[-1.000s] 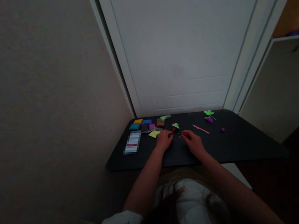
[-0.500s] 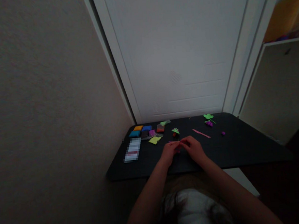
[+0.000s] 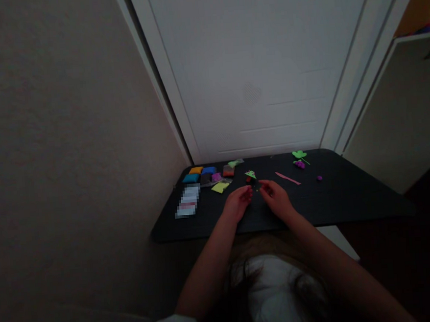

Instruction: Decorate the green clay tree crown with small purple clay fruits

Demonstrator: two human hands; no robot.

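My left hand (image 3: 238,203) rests low over the dark table, its fingers curled inward; whatever they hold, if anything, is too small to make out. Across a narrow gap, my right hand (image 3: 276,198) has its thumb and forefinger apart, with nothing visible between them. Just beyond both hands stands a small clay mushroom (image 3: 250,176) with a green spotted cap and a reddish-brown stem. A tiny yellow-green crumb (image 3: 257,190) lies between the hands. To the left of my left hand is a pale yellow packet (image 3: 220,186).
Several coloured clay packets (image 3: 191,178) and a blurred-out white item (image 3: 188,200) occupy the table's left side. On the right lie a pink modelling tool (image 3: 287,178), a purple lump (image 3: 319,178), a purple cluster (image 3: 299,165) and a green clover shape (image 3: 299,154). A white door (image 3: 249,70) stands behind.
My hands came together in front of the mushroom half a second ago, fingertips touching, and have now moved apart again. The mushroom and other table items keep their places; the camera view has tilted.
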